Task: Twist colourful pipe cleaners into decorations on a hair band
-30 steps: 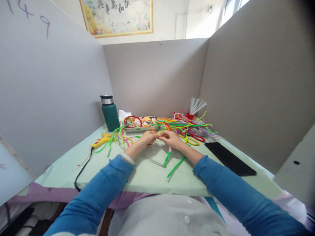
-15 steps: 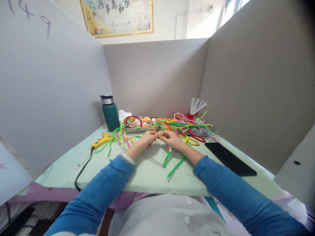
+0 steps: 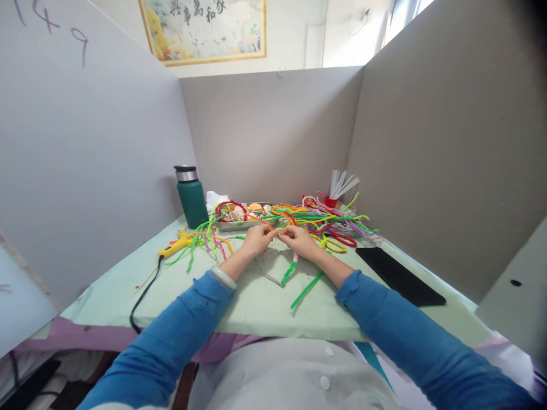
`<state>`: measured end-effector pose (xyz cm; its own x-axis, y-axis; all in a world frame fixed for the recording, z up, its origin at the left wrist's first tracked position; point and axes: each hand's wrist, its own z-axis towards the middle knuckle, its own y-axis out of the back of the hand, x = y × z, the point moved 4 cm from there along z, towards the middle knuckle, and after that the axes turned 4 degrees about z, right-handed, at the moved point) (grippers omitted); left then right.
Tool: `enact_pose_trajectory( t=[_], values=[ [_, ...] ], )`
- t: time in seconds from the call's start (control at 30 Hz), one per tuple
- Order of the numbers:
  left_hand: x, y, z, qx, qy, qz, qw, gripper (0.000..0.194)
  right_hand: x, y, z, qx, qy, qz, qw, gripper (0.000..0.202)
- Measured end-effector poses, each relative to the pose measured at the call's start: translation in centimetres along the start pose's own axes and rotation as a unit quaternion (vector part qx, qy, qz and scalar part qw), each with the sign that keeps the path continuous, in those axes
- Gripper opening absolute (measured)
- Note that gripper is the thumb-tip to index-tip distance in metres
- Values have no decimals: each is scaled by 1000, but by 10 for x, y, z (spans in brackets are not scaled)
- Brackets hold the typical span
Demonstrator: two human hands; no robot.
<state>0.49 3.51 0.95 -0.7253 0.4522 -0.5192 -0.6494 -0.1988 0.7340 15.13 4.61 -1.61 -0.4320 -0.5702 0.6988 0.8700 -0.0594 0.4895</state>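
Panels (image 3: 273, 125): grey, three sides (purple marks, left one) | table (image 3: 256, 307): pale green cover | wall (image 3: 294, 34): white, gold-edged picture (image 3: 209, 28) with characters | window (image 3: 404, 20): upper right, bright daylight | floor: cannot tell

craft workstation, perhaps a workshop, grey partitions (image 3: 273, 131), glue gun (image 3: 174, 246)

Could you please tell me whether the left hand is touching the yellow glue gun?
Apart. The head view shows pale tablecloth and colourful pipe cleaners between the left hand and the yellow glue gun.
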Motion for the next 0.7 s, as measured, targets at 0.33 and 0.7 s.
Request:
enact_pose_trajectory(
  t=[0.33,0.7],
  values=[
    [-6,2,1,-74,-137,1,988,10,-1,3,3,-17,-40,55,998,24],
    [-10,3,0,-101,-197,18,975,14,3,5,2,-17,-82,94,992,22]
  ],
)
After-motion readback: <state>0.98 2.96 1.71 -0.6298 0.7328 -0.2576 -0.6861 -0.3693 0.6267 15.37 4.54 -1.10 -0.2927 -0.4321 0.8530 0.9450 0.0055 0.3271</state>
